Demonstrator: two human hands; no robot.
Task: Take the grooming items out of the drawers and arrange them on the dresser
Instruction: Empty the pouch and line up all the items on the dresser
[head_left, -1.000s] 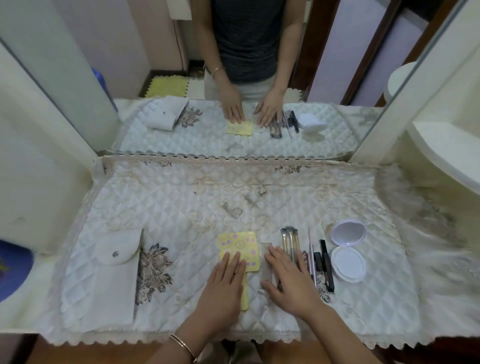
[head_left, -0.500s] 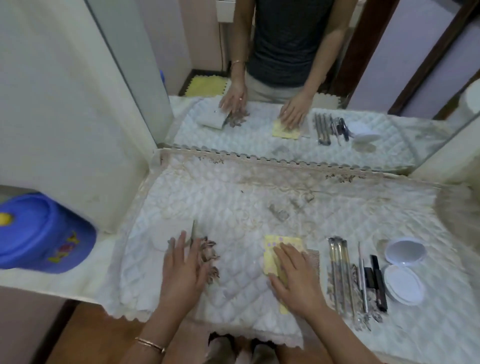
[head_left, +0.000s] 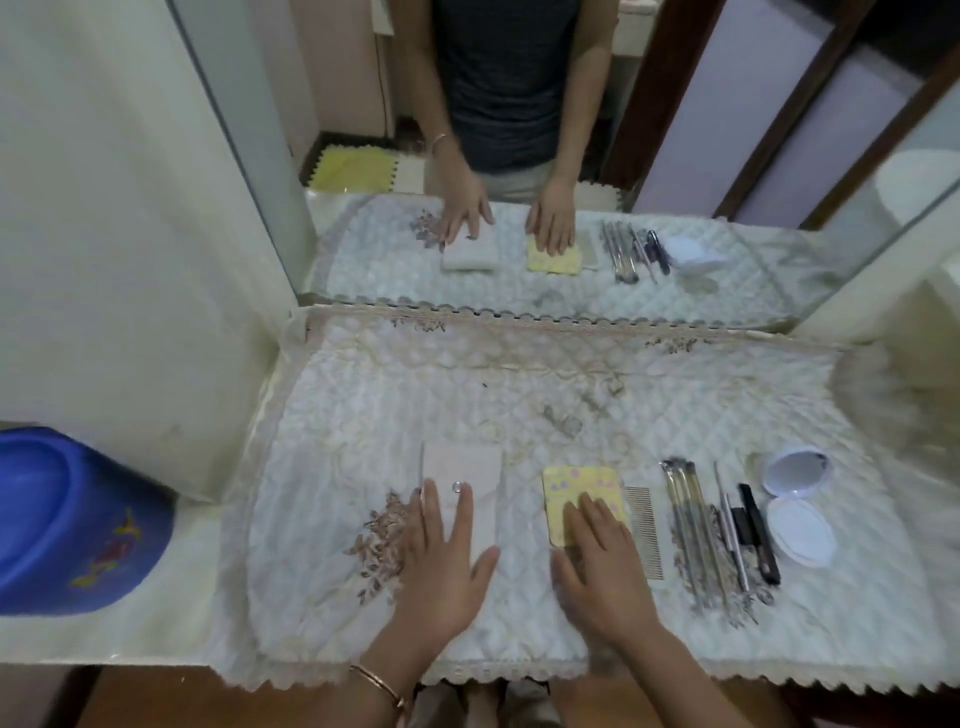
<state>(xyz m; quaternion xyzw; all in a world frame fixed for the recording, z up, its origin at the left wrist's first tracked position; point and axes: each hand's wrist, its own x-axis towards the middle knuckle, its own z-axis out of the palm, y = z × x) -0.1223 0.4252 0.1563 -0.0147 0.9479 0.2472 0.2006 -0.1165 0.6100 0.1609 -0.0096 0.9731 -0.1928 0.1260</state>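
Observation:
My left hand (head_left: 444, 561) lies flat, fingers spread, on a white snap pouch (head_left: 467, 470) on the quilted dresser cover (head_left: 519, 395). My right hand (head_left: 597, 566) rests flat on the lower part of a yellow paddle brush (head_left: 582, 493). Just right of the brush lies a small comb (head_left: 644, 530). Further right are several metal grooming tools (head_left: 691, 530), a thin metal pick (head_left: 727, 525), a black tube (head_left: 758, 530) and an open white compact mirror (head_left: 797, 493). Neither hand grips anything.
A mirror (head_left: 519, 156) stands at the back of the dresser and reflects the person and the items. A blue plastic basin (head_left: 67, 519) sits on the ledge at the left. A cream side panel (head_left: 130, 234) rises at the left. The scalloped front edge (head_left: 519, 675) is near me.
The white pouch has slid right under my left hand, closer to the yellow brush. My right hand stays flat on the brush. The view has shifted slightly.

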